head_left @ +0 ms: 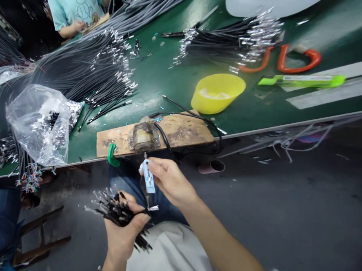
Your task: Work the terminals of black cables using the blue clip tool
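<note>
My left hand [123, 230] is closed around a bundle of short black cables [115, 207] with silvery, frayed ends. One cable's silver tip [153, 208] sticks out past my thumb. Above it, my right hand [169, 177] pinches a small light-blue plastic tool [149, 180] with a narrow metal tip; its exact kind is unclear. This tool is upright over my lap, its lower end close to that silver tip; I cannot tell if they touch. Just beyond it, a worn round metal device [144, 136] sits on a wooden board [186, 129] at the table edge.
Behind the board lie long grey cables [71, 67], a clear plastic bag [40, 123] and a yellow cup [215, 96]. A green clamp [112, 155] grips the board's edge. Orange-handled scissors [283, 62], a green cutter [303, 80] and more black cables [217, 41] lie farther back. A co-worker [75, 6] works opposite.
</note>
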The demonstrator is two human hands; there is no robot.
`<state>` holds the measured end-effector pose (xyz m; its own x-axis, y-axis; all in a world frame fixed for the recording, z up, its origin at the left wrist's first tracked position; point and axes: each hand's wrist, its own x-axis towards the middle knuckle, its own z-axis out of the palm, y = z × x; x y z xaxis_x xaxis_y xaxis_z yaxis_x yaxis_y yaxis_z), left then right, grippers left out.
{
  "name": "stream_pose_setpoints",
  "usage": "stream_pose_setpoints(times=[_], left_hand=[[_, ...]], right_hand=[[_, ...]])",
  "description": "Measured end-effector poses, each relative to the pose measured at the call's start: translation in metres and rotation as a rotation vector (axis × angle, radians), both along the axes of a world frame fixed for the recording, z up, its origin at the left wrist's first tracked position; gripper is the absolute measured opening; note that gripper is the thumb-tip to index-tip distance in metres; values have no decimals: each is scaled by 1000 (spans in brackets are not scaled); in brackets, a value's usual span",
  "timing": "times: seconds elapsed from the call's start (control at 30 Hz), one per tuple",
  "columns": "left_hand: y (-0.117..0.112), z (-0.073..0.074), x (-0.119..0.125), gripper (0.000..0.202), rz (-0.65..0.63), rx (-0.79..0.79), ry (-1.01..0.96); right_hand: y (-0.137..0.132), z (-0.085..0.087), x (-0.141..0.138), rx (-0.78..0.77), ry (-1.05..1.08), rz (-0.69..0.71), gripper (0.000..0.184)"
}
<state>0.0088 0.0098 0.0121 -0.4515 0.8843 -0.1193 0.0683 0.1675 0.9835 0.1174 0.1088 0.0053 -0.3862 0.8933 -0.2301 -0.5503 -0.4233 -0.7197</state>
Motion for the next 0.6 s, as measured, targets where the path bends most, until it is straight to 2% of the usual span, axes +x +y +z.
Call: stream_pose_setpoints(times=[0.13,0.3,0.4,0.5,0.6], left_hand=[[8,4,4,18,40,4,-2],[13,1,6,14,7,-18,-63],[12,0,7,13,-2,-10,-72],[9,1,6,14,24,-9,-57],[5,2,7,13,17,-9,-64]], right_hand=[[-5,1,-8,-32,142,-16,41],[-11,-4,-9,-69,237,48,40],[-13,-15,-8,-128,256,83,44],[-18,-31,-2,-156,251,44,44],[-29,-41,9,-60,129,-7,42]])
